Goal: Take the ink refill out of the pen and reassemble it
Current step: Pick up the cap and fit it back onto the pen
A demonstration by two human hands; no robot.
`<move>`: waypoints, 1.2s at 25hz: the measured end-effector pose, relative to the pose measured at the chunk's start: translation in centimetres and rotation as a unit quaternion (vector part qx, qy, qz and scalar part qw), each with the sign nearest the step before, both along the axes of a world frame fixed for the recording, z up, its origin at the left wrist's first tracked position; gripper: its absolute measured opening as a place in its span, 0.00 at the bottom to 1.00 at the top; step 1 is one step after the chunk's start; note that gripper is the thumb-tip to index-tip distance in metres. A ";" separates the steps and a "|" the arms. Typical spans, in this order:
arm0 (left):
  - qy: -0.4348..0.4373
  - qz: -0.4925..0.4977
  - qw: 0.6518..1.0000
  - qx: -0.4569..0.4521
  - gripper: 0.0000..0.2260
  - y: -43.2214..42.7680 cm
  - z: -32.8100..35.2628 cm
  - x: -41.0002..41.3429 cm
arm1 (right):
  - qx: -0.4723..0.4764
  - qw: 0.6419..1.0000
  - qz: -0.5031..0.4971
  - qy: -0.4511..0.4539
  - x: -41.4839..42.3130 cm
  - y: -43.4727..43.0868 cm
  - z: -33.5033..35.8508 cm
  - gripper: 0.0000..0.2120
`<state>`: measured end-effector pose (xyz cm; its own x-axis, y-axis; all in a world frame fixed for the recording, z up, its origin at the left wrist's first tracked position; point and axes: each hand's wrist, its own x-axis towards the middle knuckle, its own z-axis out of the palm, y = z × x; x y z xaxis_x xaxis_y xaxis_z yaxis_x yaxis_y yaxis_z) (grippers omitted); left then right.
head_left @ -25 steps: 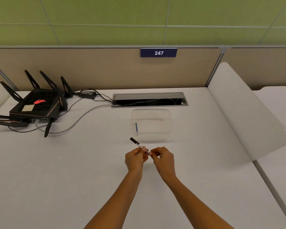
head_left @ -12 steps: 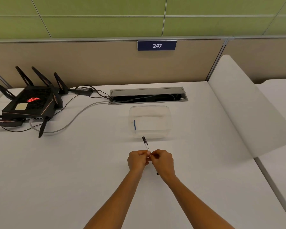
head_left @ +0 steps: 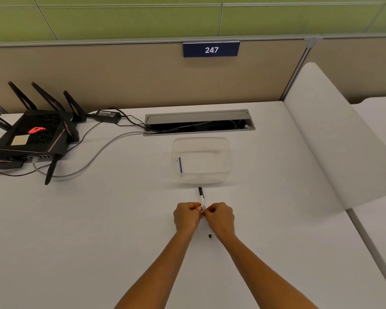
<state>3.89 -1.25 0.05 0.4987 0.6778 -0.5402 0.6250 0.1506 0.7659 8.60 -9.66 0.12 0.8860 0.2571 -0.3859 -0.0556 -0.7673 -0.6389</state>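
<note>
A thin white pen (head_left: pixel 202 198) with black ends is held over the white desk, pointing away from me. My left hand (head_left: pixel 186 216) and my right hand (head_left: pixel 220 218) pinch its middle from either side, knuckles almost touching. The black cap end sticks out beyond my fingers toward a clear plastic box (head_left: pixel 226 150); the other black end shows below my right hand. A blue ink refill (head_left: pixel 180 165) lies inside the box along its left wall.
A black router (head_left: pixel 35 136) with antennas sits at the far left, with cables (head_left: pixel 94 156) running to an open cable slot (head_left: pixel 200 123). A white curved divider (head_left: pixel 334 141) bounds the desk on the right. A tan partition stands behind.
The pen has swung from pointing up-left to pointing nearly straight away from me. Both hands have closed in together on its middle, and its rear end now shows below my right hand.
</note>
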 end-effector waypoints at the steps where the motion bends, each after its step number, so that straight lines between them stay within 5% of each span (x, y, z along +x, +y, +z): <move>1: 0.005 -0.003 1.000 0.004 0.08 0.0 -0.1 0.0 | -0.003 1.000 -0.001 0.005 0.0 0.1 -0.1 0.07; 20: 0.020 -0.052 0.996 0.072 0.06 0.1 0.0 -0.2 | -0.003 1.000 0.005 0.002 -0.2 0.5 -0.6 0.09; 30: 0.048 -0.129 0.979 0.152 0.14 0.0 1.4 -1.0 | 0.028 0.998 -0.002 -0.049 0.0 0.1 0.7 0.09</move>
